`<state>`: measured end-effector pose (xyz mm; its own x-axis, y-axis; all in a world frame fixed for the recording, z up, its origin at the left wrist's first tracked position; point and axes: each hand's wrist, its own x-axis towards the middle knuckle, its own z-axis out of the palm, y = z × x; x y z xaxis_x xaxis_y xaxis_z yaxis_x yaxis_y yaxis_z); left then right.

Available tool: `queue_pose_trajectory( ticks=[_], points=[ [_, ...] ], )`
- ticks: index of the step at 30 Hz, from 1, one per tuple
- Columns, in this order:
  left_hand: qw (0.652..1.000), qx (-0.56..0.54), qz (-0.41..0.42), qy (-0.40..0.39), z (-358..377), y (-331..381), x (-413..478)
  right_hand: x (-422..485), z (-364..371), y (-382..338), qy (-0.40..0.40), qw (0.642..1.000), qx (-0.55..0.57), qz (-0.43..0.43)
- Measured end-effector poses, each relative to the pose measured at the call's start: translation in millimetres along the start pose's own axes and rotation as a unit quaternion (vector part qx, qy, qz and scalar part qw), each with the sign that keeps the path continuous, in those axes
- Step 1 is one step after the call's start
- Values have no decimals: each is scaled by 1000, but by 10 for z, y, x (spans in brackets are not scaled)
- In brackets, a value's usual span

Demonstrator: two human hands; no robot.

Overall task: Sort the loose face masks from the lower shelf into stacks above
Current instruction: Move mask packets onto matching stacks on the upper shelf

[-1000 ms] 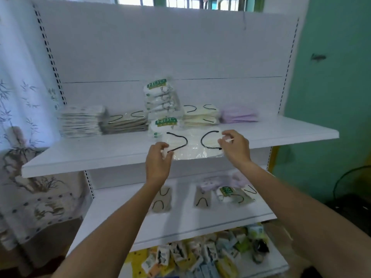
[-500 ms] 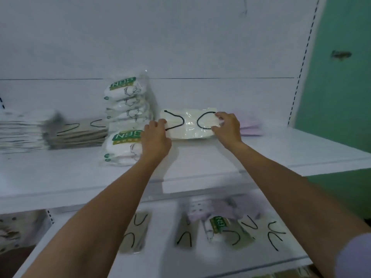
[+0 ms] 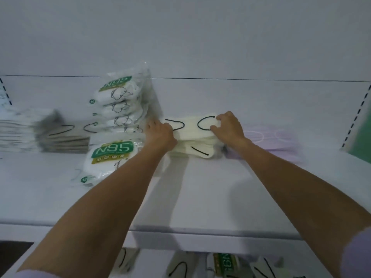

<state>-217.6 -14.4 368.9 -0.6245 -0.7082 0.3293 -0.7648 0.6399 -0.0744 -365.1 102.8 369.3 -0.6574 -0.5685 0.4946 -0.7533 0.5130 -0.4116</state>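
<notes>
A cream mask with black ear loops (image 3: pixel 191 127) lies on top of the cream stack (image 3: pixel 197 146) at the back of the upper shelf (image 3: pixel 200 197). My left hand (image 3: pixel 159 135) holds its left end, fingers curled over the edge. My right hand (image 3: pixel 228 128) pinches its right end beside the loop. On the lower shelf, loose masks with black loops (image 3: pixel 180 266) and an N95 packet (image 3: pixel 225 263) show under the upper shelf's front edge.
Left of the cream stack stands a pile of N95 packets (image 3: pixel 125 101), with one more packet (image 3: pixel 112 157) lying in front. Grey masks (image 3: pixel 64 137) and a white stack (image 3: pixel 16 129) sit further left. Lilac masks (image 3: pixel 269 139) lie to the right.
Both hands carried the cream mask from the shelf's front up and back onto the cream stack. The camera moved closer to the upper shelf.
</notes>
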Motion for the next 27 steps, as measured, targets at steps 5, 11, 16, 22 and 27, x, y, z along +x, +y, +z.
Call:
queue_pose_trajectory(
  ticks=[5, 11, 16, 22, 27],
  points=[
    [998, 55, -12, 13, 80, 19, 16, 75, 113, 16, -65, 994, -90, 9],
    [992, 50, 36, 113, -4, 47, -52, -99, 77, 18, 6, 996, -82, -18],
    [992, -20, 68, 109, -158, -46, -443, -512, -138, -86, 30, 995, -81, -43],
    [978, -158, 94, 99, -324, -202, -1272, -1327, -414, -254, 39, 993, -111, 12],
    [968, -198, 122, 91, -382, -321, -1990, -2099, -646, -422, 54, 993, -106, 23]
  ],
)
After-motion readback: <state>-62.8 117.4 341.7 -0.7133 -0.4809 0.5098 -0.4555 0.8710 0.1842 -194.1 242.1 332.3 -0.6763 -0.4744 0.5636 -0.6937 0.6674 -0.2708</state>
